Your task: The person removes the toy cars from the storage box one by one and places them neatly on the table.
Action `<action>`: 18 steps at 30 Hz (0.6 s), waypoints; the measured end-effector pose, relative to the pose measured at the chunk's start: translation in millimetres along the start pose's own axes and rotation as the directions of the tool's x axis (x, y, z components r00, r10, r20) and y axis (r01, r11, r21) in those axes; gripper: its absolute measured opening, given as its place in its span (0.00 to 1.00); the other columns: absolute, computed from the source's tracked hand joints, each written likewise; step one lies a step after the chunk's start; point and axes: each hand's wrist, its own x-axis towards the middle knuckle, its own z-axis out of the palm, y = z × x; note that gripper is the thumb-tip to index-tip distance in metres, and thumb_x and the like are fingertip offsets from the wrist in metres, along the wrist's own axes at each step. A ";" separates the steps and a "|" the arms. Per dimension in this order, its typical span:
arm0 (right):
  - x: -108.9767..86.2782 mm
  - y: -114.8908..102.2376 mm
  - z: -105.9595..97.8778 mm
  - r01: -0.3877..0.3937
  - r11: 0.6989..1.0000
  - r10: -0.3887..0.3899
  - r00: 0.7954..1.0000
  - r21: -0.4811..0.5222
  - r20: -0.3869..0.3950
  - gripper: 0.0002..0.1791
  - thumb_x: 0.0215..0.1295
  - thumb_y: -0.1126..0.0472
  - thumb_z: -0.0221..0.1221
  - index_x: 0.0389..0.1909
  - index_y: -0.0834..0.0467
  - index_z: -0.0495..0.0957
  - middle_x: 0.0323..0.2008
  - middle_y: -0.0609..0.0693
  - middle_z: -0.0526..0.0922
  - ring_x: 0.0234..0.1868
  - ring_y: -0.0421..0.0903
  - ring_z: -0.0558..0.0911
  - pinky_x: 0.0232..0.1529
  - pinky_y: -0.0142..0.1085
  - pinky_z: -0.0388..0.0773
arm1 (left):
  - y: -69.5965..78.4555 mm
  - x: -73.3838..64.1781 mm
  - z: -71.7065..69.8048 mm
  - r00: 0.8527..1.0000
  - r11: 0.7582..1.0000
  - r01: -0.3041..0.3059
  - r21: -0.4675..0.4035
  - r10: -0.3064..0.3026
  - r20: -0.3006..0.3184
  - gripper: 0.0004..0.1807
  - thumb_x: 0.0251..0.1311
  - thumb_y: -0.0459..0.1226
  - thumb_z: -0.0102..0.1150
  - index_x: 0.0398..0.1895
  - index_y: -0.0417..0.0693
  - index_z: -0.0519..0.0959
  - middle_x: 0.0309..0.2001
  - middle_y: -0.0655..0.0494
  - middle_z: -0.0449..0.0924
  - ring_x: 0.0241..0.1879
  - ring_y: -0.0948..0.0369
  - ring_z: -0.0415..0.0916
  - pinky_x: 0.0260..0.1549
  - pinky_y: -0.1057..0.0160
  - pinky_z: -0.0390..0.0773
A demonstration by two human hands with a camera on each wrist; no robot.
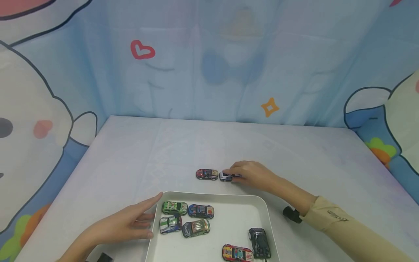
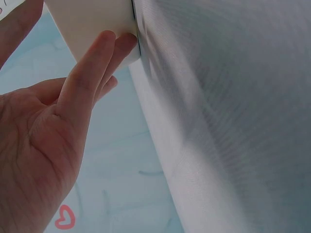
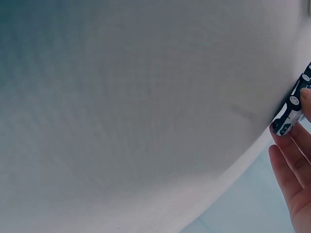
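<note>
In the head view my right hand point(image 1: 253, 175) pinches a white and black toy car point(image 1: 226, 177) on the table, just behind the tray. The right wrist view shows the thumb on one side of this toy car point(image 3: 290, 110) and fingertips on the other. Close to its left stands a red and black toy car point(image 1: 207, 174). My left hand point(image 1: 119, 225) has its fingers extended against the left wall of the white tray point(image 1: 216, 198). In the left wrist view, straight fingers point(image 2: 90, 73) touch the tray's outer side point(image 2: 92, 24).
Inside the tray, a green car point(image 1: 175, 207), a blue car point(image 1: 201, 211) and others cluster at the left. A black car point(image 1: 260, 243) and a red and yellow car point(image 1: 237, 253) sit at the right. A cartoon-printed curtain point(image 1: 196, 72) hangs behind the table point(image 1: 131, 163).
</note>
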 end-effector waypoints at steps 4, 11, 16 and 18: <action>-0.4 -1.2 -0.1 -0.016 1.000 0.016 1.000 -0.003 0.001 0.21 0.52 0.64 0.69 0.50 0.56 0.81 0.37 0.48 0.83 0.38 0.43 0.81 0.37 0.36 0.80 | 0.6 -0.3 0.4 1.000 1.000 -0.005 0.010 0.005 -0.003 0.50 0.55 0.42 0.66 0.74 0.43 0.44 0.69 0.35 0.48 0.58 0.40 0.65 0.47 0.57 0.77; -1.0 -4.2 0.1 -0.033 0.999 0.034 0.999 -0.010 0.005 0.21 0.52 0.62 0.69 0.50 0.56 0.80 0.37 0.48 0.83 0.38 0.43 0.81 0.38 0.36 0.80 | 2.1 -1.1 1.2 1.000 1.000 -0.005 0.010 0.005 -0.002 0.50 0.55 0.42 0.65 0.74 0.42 0.44 0.69 0.34 0.49 0.58 0.40 0.65 0.47 0.57 0.77; -5.2 -10.5 -6.8 -0.081 0.997 0.081 0.997 -0.015 0.019 0.23 0.56 0.60 0.66 0.54 0.56 0.78 0.47 0.51 0.81 0.47 0.48 0.80 0.46 0.41 0.79 | 3.2 -1.3 0.4 1.000 1.000 -0.025 0.011 0.025 0.010 0.50 0.56 0.41 0.65 0.73 0.41 0.43 0.69 0.33 0.48 0.58 0.39 0.65 0.47 0.57 0.77; -10.1 -19.1 -14.5 -0.101 0.995 0.101 0.995 -0.008 -0.009 0.23 0.56 0.61 0.66 0.54 0.56 0.78 0.49 0.51 0.80 0.49 0.49 0.79 0.47 0.42 0.78 | 3.5 -1.5 -0.1 1.000 1.000 -0.028 0.010 0.028 0.015 0.50 0.56 0.41 0.64 0.73 0.41 0.43 0.69 0.33 0.47 0.58 0.39 0.65 0.47 0.58 0.77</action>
